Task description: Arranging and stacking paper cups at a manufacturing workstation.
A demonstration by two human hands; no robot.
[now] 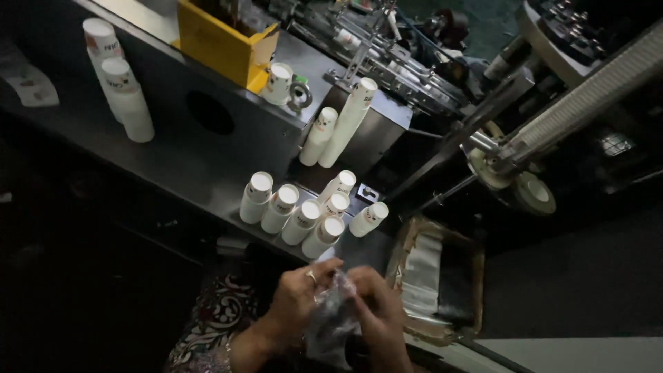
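Clear plastic bag [331, 314], thin, crinkled and shiny, bunched up between both hands at the bottom centre of the head view, just below the front edge of the dark metal shelf [173, 166]. Its lower part hangs down limp between the wrists. Left hand [298, 293] has fingers curled onto the bag's left side, ring visible on one finger, pinching the film near its top. Right hand [376, 311] is curled on the bag's right side, fingers bent in and gripping the plastic; both hands close together, nearly touching across the bag. Just above the hands, a cluster of stacked white paper cups [304, 214] stands on the shelf near its front edge, tightly packed, little gap between stacks. Two taller cup stacks [338, 131] lean against the grey machine housing [262, 131] behind. Another pair of stacks [121, 86] sits well apart at the far left of the shelf, with bare shelf between. Yellow bin [221, 45] up top. To the right of the hands, an open cardboard box [435, 276] with plastic sheets inside, just beside the right hand. Long horizontal row of nested cups [594, 90] runs across upper right, well away. Patterned sleeve [214, 318] at lower left. Dim lighting, left side mostly dark.
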